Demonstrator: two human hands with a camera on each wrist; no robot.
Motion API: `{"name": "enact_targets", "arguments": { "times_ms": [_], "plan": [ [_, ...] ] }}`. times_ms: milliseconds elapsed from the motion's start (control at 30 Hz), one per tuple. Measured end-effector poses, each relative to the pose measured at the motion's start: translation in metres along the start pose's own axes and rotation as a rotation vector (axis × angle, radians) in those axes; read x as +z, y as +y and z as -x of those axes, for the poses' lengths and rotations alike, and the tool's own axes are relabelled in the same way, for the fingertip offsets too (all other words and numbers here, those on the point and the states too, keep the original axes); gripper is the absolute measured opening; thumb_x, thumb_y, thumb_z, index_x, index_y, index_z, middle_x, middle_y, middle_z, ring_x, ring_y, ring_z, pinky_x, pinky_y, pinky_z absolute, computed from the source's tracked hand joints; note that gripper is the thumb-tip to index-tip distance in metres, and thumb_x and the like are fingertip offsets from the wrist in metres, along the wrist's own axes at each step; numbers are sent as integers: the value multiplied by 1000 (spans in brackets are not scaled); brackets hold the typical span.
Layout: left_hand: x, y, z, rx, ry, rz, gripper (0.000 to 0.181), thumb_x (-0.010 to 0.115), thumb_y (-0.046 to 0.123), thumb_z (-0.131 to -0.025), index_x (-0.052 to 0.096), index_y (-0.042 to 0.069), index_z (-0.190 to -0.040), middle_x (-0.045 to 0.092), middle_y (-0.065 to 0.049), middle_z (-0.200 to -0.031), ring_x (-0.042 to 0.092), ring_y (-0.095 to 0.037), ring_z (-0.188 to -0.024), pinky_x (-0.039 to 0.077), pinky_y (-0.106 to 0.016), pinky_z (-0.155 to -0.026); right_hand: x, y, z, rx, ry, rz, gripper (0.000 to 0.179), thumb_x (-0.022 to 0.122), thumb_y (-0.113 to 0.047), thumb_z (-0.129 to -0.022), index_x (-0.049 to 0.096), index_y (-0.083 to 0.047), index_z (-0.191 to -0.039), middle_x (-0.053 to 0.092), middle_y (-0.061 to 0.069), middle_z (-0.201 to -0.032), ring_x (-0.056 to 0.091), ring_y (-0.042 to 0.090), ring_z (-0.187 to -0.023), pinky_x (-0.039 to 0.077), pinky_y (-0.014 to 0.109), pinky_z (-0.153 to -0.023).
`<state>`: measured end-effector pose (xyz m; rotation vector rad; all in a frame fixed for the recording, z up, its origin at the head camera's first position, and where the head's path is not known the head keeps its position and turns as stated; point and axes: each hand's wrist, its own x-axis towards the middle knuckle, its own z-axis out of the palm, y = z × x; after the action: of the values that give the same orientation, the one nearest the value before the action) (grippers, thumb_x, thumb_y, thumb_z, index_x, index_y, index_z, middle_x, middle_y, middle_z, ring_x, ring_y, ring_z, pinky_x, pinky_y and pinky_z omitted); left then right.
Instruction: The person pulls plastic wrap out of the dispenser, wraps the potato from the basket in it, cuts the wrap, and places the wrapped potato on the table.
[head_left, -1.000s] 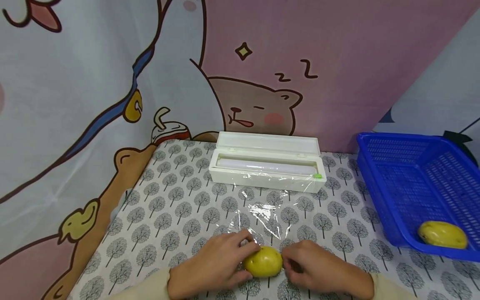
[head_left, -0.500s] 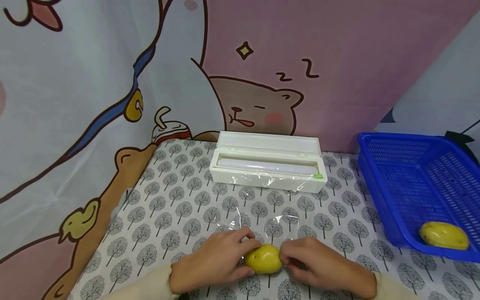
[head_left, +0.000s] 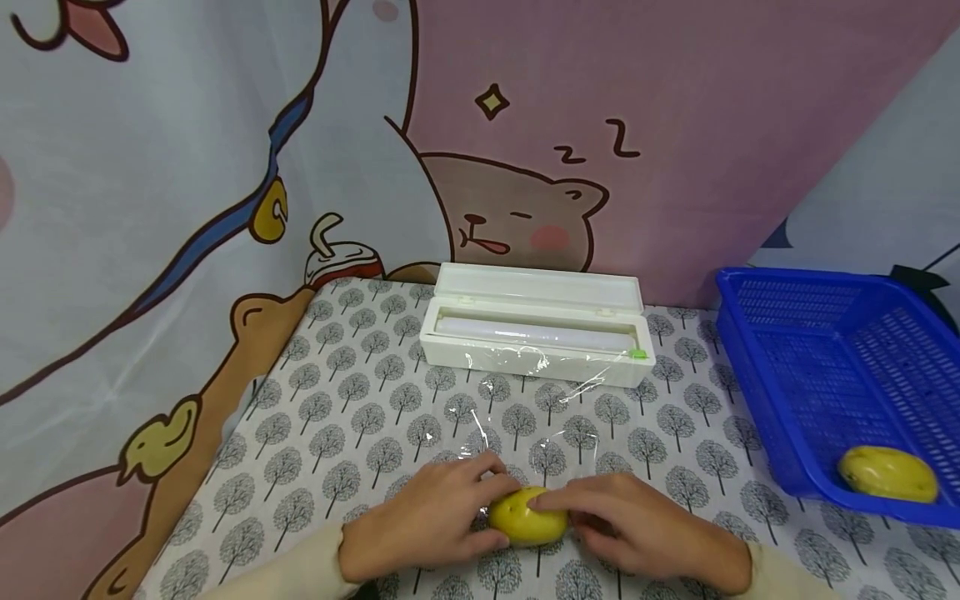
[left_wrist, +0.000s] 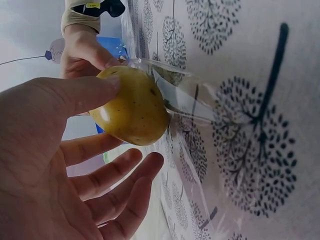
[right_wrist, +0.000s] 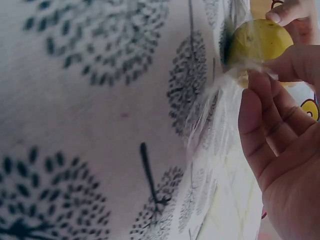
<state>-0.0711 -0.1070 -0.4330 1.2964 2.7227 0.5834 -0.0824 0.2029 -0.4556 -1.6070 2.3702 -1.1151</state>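
Note:
A yellow potato [head_left: 527, 518] lies on the tree-print cloth near the front edge, between both hands. My left hand [head_left: 431, 518] grips it from the left, and in the left wrist view the thumb presses against the potato [left_wrist: 137, 110] while the other fingers curve beneath. On the right side, my right hand [head_left: 637, 525] has its index finger over the potato's top. The right wrist view shows the right hand [right_wrist: 285, 135] pinching the edge of clear cling film [right_wrist: 235, 72] beside the potato. The film stretches from the potato toward the dispenser.
Behind the hands stands an open white cling film dispenser [head_left: 536, 362] with its roll [head_left: 532, 332] and a green slider [head_left: 637, 354]. To the right is a blue plastic basket [head_left: 780, 417] with another potato [head_left: 888, 473] inside. A cartoon-print curtain [head_left: 675, 100] hangs behind.
The right index finger has moved from the potato's right side onto its top. The potato has shifted slightly, and the glare on the film has changed. The left hand keeps its hold.

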Motion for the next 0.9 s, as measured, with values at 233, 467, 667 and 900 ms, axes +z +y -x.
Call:
{"name": "enact_targets", "arguments": {
  "times_ms": [233, 467, 667, 900],
  "plan": [
    [1, 3, 7, -44, 5, -17, 69, 86, 58, -92, 66, 19, -145, 64, 7, -128, 63, -4, -97, 57, -23, -84, 0, 2, -5, 13, 22, -28, 72, 77, 10, -86, 64, -17, -152, 76, 2, -135, 69, 3, -97, 61, 25, -83],
    [1, 13, 21, -175, -94, -80, 74, 91, 66, -80, 65, 17, -128, 60, 10, -112, 56, -3, -87, 56, -24, -76, 0, -1, -7, 64, 30, -46, 73, 77, 10, -85, 65, -19, -150, 76, -1, -133, 66, 1, -91, 59, 23, -80],
    [6, 14, 30, -226, -156, -70, 54, 96, 54, -79, 65, 20, -109, 53, 15, -96, 50, -1, -77, 52, -23, -70, 1, 0, -6, 44, 50, -36, 72, 78, 10, -85, 65, -18, -150, 76, 0, -132, 66, 1, -91, 59, 23, -79],
    [16, 9, 37, -26, -91, -148, 26, 91, 36, -87, 67, 26, -92, 58, 16, -91, 51, 3, -76, 47, -15, -67, 3, 2, -5, 33, 74, -34, 72, 79, 10, -83, 65, -18, -149, 77, -2, -128, 64, -1, -87, 58, 22, -76]
  ]
}}
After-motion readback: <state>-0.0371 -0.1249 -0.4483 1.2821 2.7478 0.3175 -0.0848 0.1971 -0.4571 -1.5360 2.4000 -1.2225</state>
